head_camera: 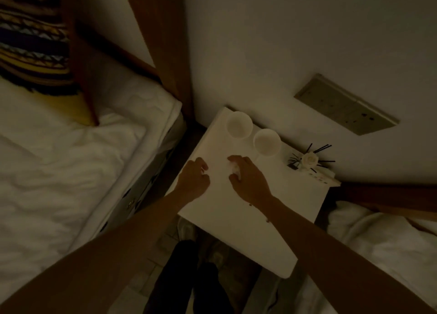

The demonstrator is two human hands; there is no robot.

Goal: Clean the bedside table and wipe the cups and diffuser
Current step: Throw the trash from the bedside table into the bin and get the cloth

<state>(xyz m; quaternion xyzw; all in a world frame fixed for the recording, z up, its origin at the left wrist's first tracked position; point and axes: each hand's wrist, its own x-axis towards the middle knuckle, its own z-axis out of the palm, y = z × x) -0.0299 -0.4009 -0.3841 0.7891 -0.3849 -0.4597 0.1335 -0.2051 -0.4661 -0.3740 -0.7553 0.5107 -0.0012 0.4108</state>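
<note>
A white bedside table (246,221) stands against the wall between two beds. Two white cups sit at its far edge: one (238,124) in the back left corner, the other (266,141) to its right. A reed diffuser (307,160) with black sticks and a white flower stands at the back right corner. My left hand (192,180) rests at the table's left edge with fingers curled; whether it holds anything is unclear. My right hand (248,176) is over the tabletop, closed on a small white cloth or wipe (234,168).
A bed with white bedding (71,160) lies to the left, with a striped pillow (33,44) and a wooden headboard (163,42). Another white bed (383,238) is at the right. A wall socket panel (345,104) sits above the table. The room is dim.
</note>
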